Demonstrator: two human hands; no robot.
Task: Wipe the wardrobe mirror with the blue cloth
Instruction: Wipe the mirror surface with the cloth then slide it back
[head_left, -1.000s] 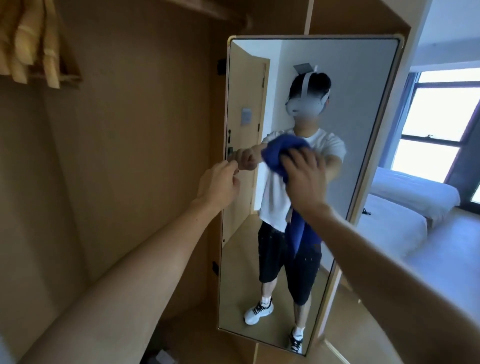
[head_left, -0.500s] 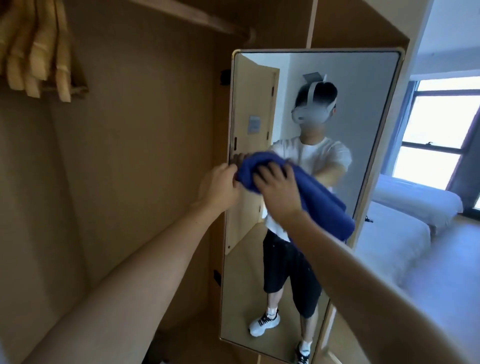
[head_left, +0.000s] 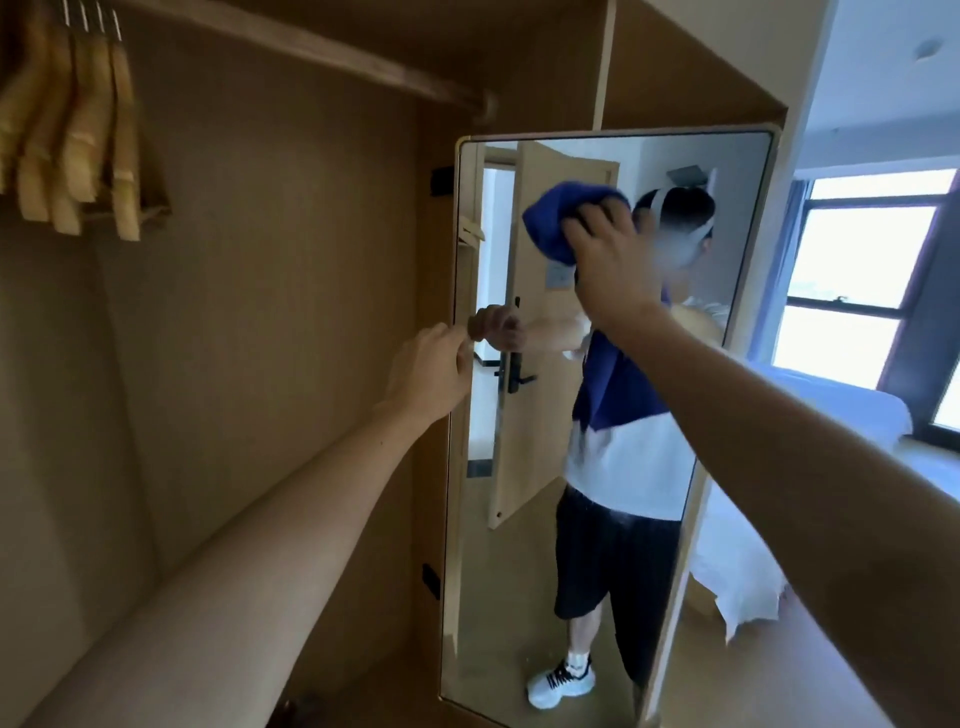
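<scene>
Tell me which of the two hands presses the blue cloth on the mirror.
The right hand presses the blue cloth on the mirror; the left hand only grips its left edge.

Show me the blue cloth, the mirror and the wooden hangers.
blue cloth (head_left: 550, 223): head view, bunched part left of the fingers.
mirror (head_left: 519, 597): head view, lower glass.
wooden hangers (head_left: 78, 130): head view, middle of the bunch.
</scene>
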